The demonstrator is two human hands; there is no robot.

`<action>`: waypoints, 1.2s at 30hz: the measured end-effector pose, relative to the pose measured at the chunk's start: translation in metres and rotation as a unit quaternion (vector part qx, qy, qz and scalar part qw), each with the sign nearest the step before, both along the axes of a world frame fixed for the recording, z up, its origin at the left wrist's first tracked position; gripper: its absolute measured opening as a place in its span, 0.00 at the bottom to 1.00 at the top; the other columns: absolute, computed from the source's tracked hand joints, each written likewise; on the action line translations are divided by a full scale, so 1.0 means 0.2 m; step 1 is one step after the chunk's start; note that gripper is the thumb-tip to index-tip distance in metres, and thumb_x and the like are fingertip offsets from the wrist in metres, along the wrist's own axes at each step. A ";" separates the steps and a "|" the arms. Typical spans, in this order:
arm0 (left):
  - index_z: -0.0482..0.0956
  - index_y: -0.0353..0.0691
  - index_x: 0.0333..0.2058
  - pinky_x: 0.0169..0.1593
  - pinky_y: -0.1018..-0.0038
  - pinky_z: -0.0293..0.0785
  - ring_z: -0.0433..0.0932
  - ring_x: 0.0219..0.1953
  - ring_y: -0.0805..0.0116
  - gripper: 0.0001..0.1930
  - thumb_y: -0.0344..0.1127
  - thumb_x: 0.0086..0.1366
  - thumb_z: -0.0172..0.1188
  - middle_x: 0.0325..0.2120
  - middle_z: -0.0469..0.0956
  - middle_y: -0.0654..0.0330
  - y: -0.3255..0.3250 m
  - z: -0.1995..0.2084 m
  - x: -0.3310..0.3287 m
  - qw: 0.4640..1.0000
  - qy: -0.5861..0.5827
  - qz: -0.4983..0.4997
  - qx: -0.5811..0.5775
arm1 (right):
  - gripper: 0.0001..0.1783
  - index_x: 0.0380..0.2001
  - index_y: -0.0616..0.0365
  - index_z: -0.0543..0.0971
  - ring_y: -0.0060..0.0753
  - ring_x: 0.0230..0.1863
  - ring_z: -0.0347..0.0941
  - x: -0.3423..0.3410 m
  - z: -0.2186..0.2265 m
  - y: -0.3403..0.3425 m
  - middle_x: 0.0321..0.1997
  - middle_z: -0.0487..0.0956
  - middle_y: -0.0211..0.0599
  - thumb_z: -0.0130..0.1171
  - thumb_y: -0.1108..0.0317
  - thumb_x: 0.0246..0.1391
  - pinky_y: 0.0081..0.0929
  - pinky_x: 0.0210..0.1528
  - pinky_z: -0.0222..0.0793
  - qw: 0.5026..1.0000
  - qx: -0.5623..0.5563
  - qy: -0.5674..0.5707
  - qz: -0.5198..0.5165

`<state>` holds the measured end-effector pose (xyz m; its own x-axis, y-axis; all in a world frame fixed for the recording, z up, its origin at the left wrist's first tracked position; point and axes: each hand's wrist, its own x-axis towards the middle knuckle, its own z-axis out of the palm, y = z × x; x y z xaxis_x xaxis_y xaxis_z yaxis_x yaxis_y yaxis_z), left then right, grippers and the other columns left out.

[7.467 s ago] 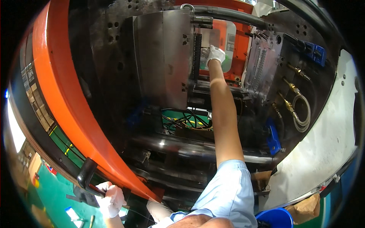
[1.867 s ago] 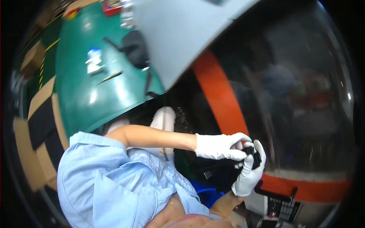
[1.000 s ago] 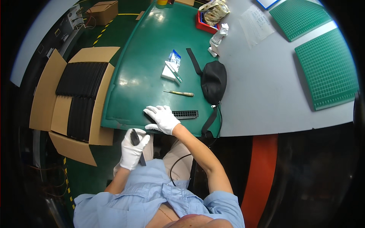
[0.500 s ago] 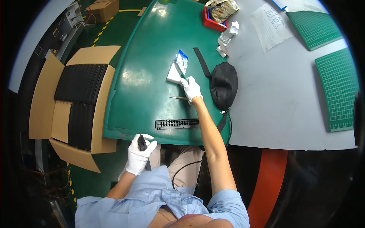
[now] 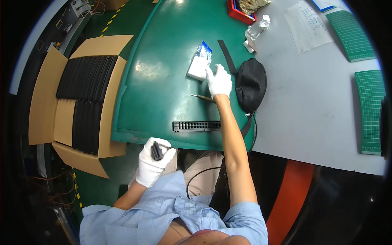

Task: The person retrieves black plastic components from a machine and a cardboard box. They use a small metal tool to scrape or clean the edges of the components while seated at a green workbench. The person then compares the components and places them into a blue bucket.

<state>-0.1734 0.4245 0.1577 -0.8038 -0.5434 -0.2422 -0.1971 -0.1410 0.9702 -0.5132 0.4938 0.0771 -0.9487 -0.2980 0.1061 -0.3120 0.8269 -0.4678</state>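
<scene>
My left hand, in a white glove, is closed around a small black plastic piece just off the table's near edge. My right hand, also gloved, reaches out over the green table mat with thumb and fingers apart and nothing visible in it. Beside its thumb lie a white block and a clear packet with a blue top. A thin pen-like tool rests below that hand, its right end hidden near the wrist. Nearer me, a long black slotted plastic part lies partly behind my right forearm.
An open cardboard box with rows of black parts stands left of the table. Right of my hand lies a black pouch with a strap and cable. Farther off are a red bin, crumpled plastic and green cutting mats.
My right hand has drawn slightly right from the white block, and the dark thin thing at its fingertips no longer shows. The black piece in my left hand has tilted. The view has shifted.
</scene>
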 end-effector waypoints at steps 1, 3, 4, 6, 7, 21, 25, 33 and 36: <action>0.76 0.41 0.38 0.31 0.83 0.67 0.69 0.25 0.85 0.10 0.24 0.59 0.68 0.23 0.72 0.72 0.01 0.01 -0.01 1.000 0.003 -0.004 -0.005 | 0.34 0.53 0.59 0.76 0.54 0.60 0.71 -0.02 -0.01 -0.05 0.61 0.74 0.53 0.63 0.42 0.53 0.43 0.61 0.67 0.999 0.016 -0.034 0.006; 0.75 0.42 0.35 0.34 0.81 0.68 0.69 0.28 0.83 0.12 0.22 0.57 0.69 0.25 0.72 0.71 0.03 0.01 -0.01 0.999 0.023 0.008 -0.041 | 0.42 0.54 0.64 0.74 0.54 0.60 0.73 -0.05 0.03 -0.17 0.59 0.75 0.58 0.67 0.39 0.47 0.39 0.62 0.68 0.989 0.065 -0.124 0.042; 0.75 0.42 0.35 0.35 0.80 0.70 0.70 0.29 0.82 0.12 0.23 0.57 0.70 0.26 0.72 0.70 0.04 0.01 -0.01 0.994 0.034 0.002 -0.104 | 0.44 0.54 0.67 0.73 0.53 0.59 0.75 -0.08 -0.02 -0.20 0.55 0.78 0.60 0.68 0.40 0.45 0.39 0.60 0.69 0.991 0.054 -0.122 -0.003; 0.75 0.41 0.35 0.35 0.77 0.71 0.72 0.27 0.77 0.12 0.25 0.56 0.71 0.24 0.74 0.68 0.04 -0.05 0.01 0.993 0.073 0.015 -0.097 | 0.42 0.46 0.67 0.81 0.40 0.47 0.81 -0.09 -0.01 -0.28 0.48 0.84 0.49 0.82 0.48 0.31 0.36 0.51 0.74 0.984 0.020 -0.177 -0.031; 0.76 0.41 0.35 0.34 0.77 0.71 0.72 0.26 0.76 0.12 0.25 0.56 0.71 0.24 0.74 0.67 0.06 -0.03 -0.01 0.992 0.070 -0.016 -0.102 | 0.34 0.45 0.65 0.82 0.32 0.47 0.80 -0.25 -0.21 -0.15 0.46 0.85 0.41 0.82 0.56 0.35 0.32 0.51 0.73 0.956 -0.099 -0.275 -0.007; 0.72 0.39 0.29 0.30 0.75 0.67 0.70 0.24 0.75 0.13 0.31 0.59 0.71 0.21 0.72 0.64 0.13 -0.09 0.06 0.992 0.037 -0.055 -0.104 | 0.26 0.50 0.64 0.76 0.18 0.30 0.73 1.06 0.43 0.37 0.38 0.80 0.31 0.74 0.69 0.49 0.19 0.31 0.70 0.827 -0.452 -0.335 -0.009; 0.77 0.38 0.37 0.30 0.72 0.70 0.73 0.23 0.65 0.12 0.26 0.55 0.70 0.23 0.75 0.57 0.18 -0.15 0.05 0.986 0.116 -0.054 -0.111 | 0.30 0.53 0.64 0.75 0.29 0.47 0.78 1.31 0.50 0.50 0.46 0.81 0.34 0.76 0.73 0.45 0.30 0.51 0.76 0.818 -0.488 -0.298 0.059; 0.76 0.37 0.44 0.45 0.62 0.71 0.74 0.42 0.52 0.20 0.34 0.52 0.66 0.39 0.75 0.52 0.21 -0.37 0.13 0.941 0.137 -0.163 -0.263 | 0.21 0.47 0.61 0.79 0.49 0.47 0.77 1.45 0.32 0.59 0.46 0.80 0.47 0.69 0.75 0.46 0.39 0.50 0.73 0.911 -0.300 -0.053 0.278; 0.77 0.37 0.43 0.43 0.61 0.72 0.75 0.42 0.50 0.19 0.30 0.50 0.67 0.38 0.77 0.51 0.19 -0.28 0.11 0.926 0.163 -0.142 -0.309 | 0.16 0.42 0.62 0.81 0.47 0.41 0.79 1.44 0.36 0.54 0.41 0.81 0.45 0.67 0.75 0.46 0.36 0.45 0.75 0.896 -0.359 0.000 0.262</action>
